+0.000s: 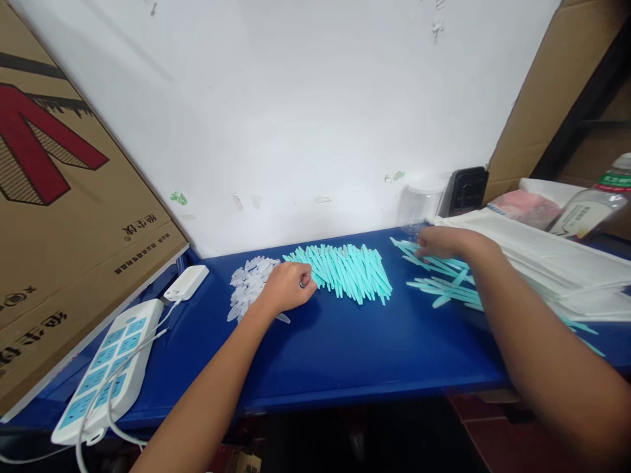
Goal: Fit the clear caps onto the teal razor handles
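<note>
My left hand is closed in a loose fist between two piles. A small dark bit shows at its curled fingers, but what they hold I cannot make out. On its left lies a heap of small translucent whitish caps. Just right of it, slim teal sticks lie side by side in a dense row. Farther right, my right hand reaches down with its fingers drawn together at loose teal sticks. Whether a stick is between those fingers is hidden.
A white power strip with cables and a white adapter lie at the left of the blue table. A clear jar, a black object, white packaging sheets and a bottle stand or lie right. Cardboard rises left.
</note>
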Demonstrator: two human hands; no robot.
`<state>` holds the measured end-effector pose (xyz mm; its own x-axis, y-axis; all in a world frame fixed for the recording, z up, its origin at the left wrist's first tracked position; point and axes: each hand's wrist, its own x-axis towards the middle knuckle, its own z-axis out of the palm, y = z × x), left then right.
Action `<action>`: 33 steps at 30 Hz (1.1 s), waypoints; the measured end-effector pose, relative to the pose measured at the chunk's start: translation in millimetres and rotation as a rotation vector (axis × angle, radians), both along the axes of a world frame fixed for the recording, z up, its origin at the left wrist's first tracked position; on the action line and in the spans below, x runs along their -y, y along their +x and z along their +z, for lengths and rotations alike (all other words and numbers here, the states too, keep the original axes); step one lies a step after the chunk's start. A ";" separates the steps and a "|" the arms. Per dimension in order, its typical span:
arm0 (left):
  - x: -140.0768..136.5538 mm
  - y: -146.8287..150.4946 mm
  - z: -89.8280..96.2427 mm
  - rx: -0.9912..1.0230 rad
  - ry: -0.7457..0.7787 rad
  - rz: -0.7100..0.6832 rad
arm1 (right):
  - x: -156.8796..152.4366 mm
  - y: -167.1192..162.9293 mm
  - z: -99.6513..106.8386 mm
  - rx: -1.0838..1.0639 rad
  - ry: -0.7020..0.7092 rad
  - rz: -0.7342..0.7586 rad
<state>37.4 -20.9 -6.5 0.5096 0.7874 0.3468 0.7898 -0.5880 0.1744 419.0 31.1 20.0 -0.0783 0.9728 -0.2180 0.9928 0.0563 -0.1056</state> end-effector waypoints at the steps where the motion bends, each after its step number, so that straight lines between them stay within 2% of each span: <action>1: 0.1 0.1 0.0 0.004 0.001 0.002 | -1.2 0.3 -0.3 -0.009 0.006 0.010; 8: -0.7 0.1 -1.7 0.035 0.004 -0.001 | -0.7 -7.9 9.5 -0.101 0.150 0.047; 11: -0.9 0.4 -2.4 0.075 0.006 0.011 | 7.6 -24.8 14.9 -0.244 0.186 0.132; 15: 1.3 2.7 -0.9 0.166 0.006 -0.004 | 27.6 -58.9 18.4 -0.626 0.042 0.386; 18: 5.1 7.0 -0.4 0.236 -0.010 -0.022 | 43.1 -84.0 18.1 -0.741 -0.071 0.527; 21: 9.9 13.8 -2.2 0.281 -0.082 -0.077 | 54.7 -102.2 16.5 -0.745 -0.130 0.614; 26: 15.7 23.3 -6.6 0.374 -0.206 -0.181 | 64.0 -116.0 15.0 -0.749 -0.125 0.642; 33: 14.3 23.2 -7.2 0.411 -0.201 -0.159 | 65.5 -120.2 15.8 -0.778 -0.082 0.639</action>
<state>60.6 -35.2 -13.6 0.4819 0.7827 0.3939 0.5349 -0.6188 0.5752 298.8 -34.4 35.8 -0.7281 0.6836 0.0516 0.4329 0.5169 -0.7386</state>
